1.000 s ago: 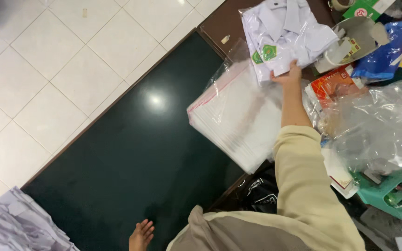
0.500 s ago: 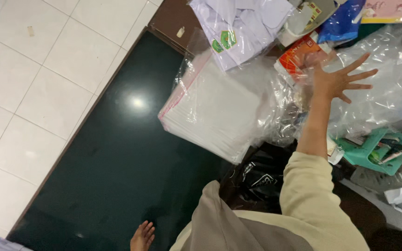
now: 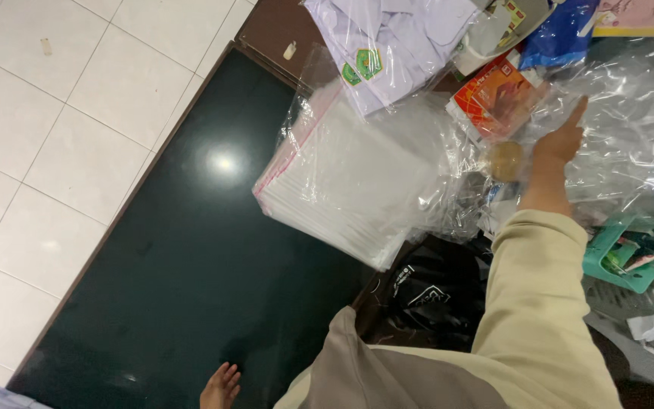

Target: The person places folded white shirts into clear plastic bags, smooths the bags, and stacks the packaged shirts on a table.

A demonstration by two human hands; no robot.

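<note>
Now — right hand (image 3: 562, 140) lay flat, fingers together, on crumpled clear plastic (image 3: 630, 129) | left hand (image 3: 221, 385) spread on dark counter (image 3: 191, 265), well apart from that plastic.

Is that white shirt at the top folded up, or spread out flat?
Folded. The white shirt lies as a compact packet inside a clear plastic bag, its green badge facing up. The right hand rests on loose clear plastic beside it, not touching the shirt.

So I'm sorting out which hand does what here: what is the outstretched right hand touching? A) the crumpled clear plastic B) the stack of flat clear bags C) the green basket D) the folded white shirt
A: the right hand lies with its fingers on the crumpled clear plastic, apart from the stack of bags, the shirt and the green basket.
</note>
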